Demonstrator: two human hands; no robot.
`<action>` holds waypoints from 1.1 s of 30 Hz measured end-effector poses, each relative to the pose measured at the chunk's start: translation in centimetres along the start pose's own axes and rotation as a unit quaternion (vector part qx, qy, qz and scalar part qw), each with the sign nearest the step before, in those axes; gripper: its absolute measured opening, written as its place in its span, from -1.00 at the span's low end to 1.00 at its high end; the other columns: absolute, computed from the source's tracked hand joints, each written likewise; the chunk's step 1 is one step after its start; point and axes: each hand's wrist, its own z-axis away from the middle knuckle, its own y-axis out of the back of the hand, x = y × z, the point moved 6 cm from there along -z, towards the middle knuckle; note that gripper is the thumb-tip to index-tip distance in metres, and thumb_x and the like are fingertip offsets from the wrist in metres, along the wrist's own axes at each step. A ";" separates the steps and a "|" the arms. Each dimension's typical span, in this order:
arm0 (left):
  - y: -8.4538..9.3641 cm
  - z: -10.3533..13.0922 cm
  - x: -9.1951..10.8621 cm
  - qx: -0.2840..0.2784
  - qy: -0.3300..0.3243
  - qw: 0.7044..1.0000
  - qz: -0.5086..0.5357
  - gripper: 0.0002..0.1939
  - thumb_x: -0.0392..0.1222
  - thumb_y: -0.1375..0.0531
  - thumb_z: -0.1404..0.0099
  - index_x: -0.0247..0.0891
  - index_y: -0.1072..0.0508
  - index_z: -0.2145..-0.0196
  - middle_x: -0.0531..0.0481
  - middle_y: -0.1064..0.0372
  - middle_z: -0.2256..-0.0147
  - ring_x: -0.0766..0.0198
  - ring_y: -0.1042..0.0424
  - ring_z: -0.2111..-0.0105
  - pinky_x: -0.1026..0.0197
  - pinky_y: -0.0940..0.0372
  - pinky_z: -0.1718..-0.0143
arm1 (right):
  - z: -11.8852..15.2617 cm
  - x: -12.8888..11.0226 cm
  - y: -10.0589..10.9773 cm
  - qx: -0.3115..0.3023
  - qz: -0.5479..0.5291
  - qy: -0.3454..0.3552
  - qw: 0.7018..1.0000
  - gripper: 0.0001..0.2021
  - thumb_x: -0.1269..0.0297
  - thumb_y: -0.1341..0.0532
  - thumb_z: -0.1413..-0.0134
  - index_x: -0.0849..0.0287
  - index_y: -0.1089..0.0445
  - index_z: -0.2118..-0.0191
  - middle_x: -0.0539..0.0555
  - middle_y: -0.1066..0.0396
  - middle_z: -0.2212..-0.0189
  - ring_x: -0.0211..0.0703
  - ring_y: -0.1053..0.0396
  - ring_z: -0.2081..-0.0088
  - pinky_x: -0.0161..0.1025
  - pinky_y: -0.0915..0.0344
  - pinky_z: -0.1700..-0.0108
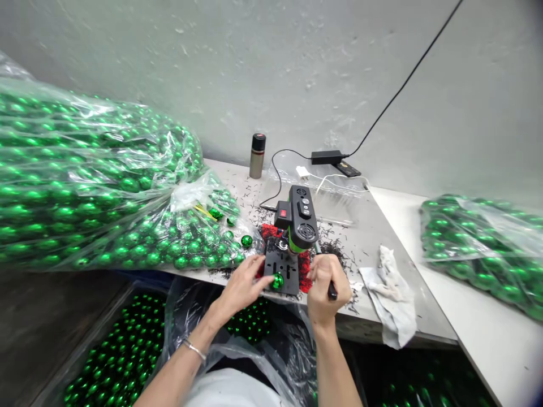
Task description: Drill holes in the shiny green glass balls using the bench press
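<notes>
A small black press-like machine (302, 212) with a lever stands on the table over a slotted black base plate (292, 282). My right hand (328, 285) is wrapped round the black lever handle (332, 291) at the machine's right side. On the near end of the plate sits a shiny green ball (277, 281). My left hand (246, 278) reaches in from the left with its fingers apart, the thumb tip beside the ball; whether it touches is hard to tell. A loose green ball (246, 241) lies left of the machine, near the mouth of a clear bag.
A huge clear bag of green balls (85, 186) fills the left side. Another bag (483, 249) lies at right. Behind stand a spray can (257, 156), power adapter (328, 157) and clear tray (335, 206). A crumpled cloth (390, 299) hangs over the front edge. Black scraps litter the table.
</notes>
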 end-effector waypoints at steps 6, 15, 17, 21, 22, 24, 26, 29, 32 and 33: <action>4.0 -7.0 -3.0 -0.043 0.139 0.957 -0.251 -0.56 -0.19 0.10 -0.51 -0.40 -0.55 0.04 -0.36 -0.54 0.10 -0.06 -0.52 0.07 -0.03 -0.37 0.01 | 1.3 0.9 -0.3 0.023 -0.007 0.004 1.000 -0.66 0.38 -0.06 -0.33 0.12 -0.19 0.53 -0.05 -0.22 0.54 -0.29 -0.26 0.47 -0.26 -0.18 0.40; 1.7 -8.5 -3.2 -0.181 0.141 0.931 -0.283 -0.57 0.04 -0.10 -0.44 -0.38 -0.60 0.15 -0.40 -0.57 0.18 -0.18 -0.55 0.09 0.02 -0.35 0.11 | 1.8 1.3 -0.2 0.016 -0.001 -0.003 1.000 -0.70 0.37 -0.05 -0.33 0.11 -0.22 0.49 -0.05 -0.25 0.53 -0.28 -0.25 0.49 -0.25 -0.18 0.42; 1.3 -7.7 -2.9 -0.170 0.103 0.953 -0.229 -0.66 -0.05 -0.20 -0.38 -0.37 -0.58 0.06 -0.38 -0.56 0.13 -0.17 -0.53 0.07 -0.01 -0.33 0.03 | 1.9 1.4 -0.2 0.021 -0.006 -0.002 1.000 -0.70 0.38 -0.05 -0.33 0.11 -0.22 0.48 -0.05 -0.25 0.52 -0.29 -0.26 0.49 -0.25 -0.18 0.42; 1.3 -6.4 -3.3 -0.103 0.132 0.983 0.068 -0.61 -0.12 -0.27 -0.30 -0.27 -0.52 -0.06 -0.22 -0.53 0.04 0.00 -0.54 0.12 0.05 -0.36 0.04 | 1.9 1.4 -0.3 0.018 -0.011 0.007 1.000 -0.70 0.41 -0.05 -0.32 0.12 -0.21 0.49 -0.06 -0.25 0.52 -0.30 -0.27 0.48 -0.27 -0.18 0.41; 1.1 -6.0 -3.6 -0.092 0.163 0.967 0.174 -0.58 -0.08 -0.28 -0.29 -0.24 -0.50 -0.08 -0.17 -0.54 0.05 0.06 -0.55 0.16 0.09 -0.38 0.10 | 1.9 1.4 -0.3 0.017 -0.010 0.009 1.000 -0.69 0.41 -0.05 -0.32 0.12 -0.21 0.50 -0.06 -0.26 0.52 -0.30 -0.27 0.48 -0.27 -0.18 0.41; 0.5 -5.2 -3.8 -0.086 0.226 0.897 0.369 -0.52 -0.02 -0.33 -0.25 -0.21 -0.49 -0.10 -0.10 -0.54 0.10 0.16 -0.57 0.23 0.19 -0.40 0.20 | 1.8 1.3 -0.3 0.018 -0.011 0.015 1.000 -0.69 0.41 -0.05 -0.32 0.12 -0.21 0.50 -0.06 -0.25 0.52 -0.30 -0.27 0.48 -0.28 -0.19 0.41; -0.1 -4.5 -3.6 -0.085 0.276 0.819 0.496 -0.49 -0.05 -0.38 -0.21 -0.20 -0.49 -0.09 -0.07 -0.54 0.14 0.22 -0.58 0.24 0.27 -0.41 0.26 | 1.8 1.2 -0.2 0.020 -0.010 0.018 1.000 -0.68 0.41 -0.05 -0.33 0.12 -0.20 0.51 -0.06 -0.25 0.53 -0.30 -0.27 0.47 -0.28 -0.19 0.41; -0.8 -3.9 -3.4 -0.071 0.318 0.758 0.565 -0.59 -0.14 -0.36 -0.24 -0.20 -0.52 -0.05 -0.08 -0.56 0.18 0.26 -0.58 0.24 0.30 -0.46 0.25 | 1.6 1.1 -0.2 0.020 0.004 0.009 1.000 -0.68 0.37 -0.05 -0.33 0.12 -0.21 0.51 -0.06 -0.25 0.53 -0.29 -0.26 0.48 -0.27 -0.18 0.42; -1.5 -3.7 -3.4 -0.052 0.333 0.763 0.551 -0.67 -0.17 -0.29 -0.33 -0.20 -0.54 -0.04 -0.10 -0.57 0.18 0.24 -0.58 0.21 0.19 -0.50 0.12 | 1.3 0.9 -0.2 0.017 0.006 0.003 1.000 -0.68 0.36 -0.04 -0.34 0.12 -0.21 0.51 -0.06 -0.24 0.54 -0.29 -0.26 0.48 -0.26 -0.19 0.41; -1.8 -3.8 -3.4 -0.047 0.332 0.773 0.539 -0.67 -0.18 -0.28 -0.33 -0.21 -0.54 -0.04 -0.11 -0.58 0.16 0.23 -0.58 0.19 0.15 -0.50 0.07 | 1.2 0.8 -0.3 0.015 0.002 0.005 1.000 -0.67 0.37 -0.04 -0.33 0.12 -0.20 0.51 -0.06 -0.24 0.54 -0.29 -0.26 0.47 -0.27 -0.19 0.40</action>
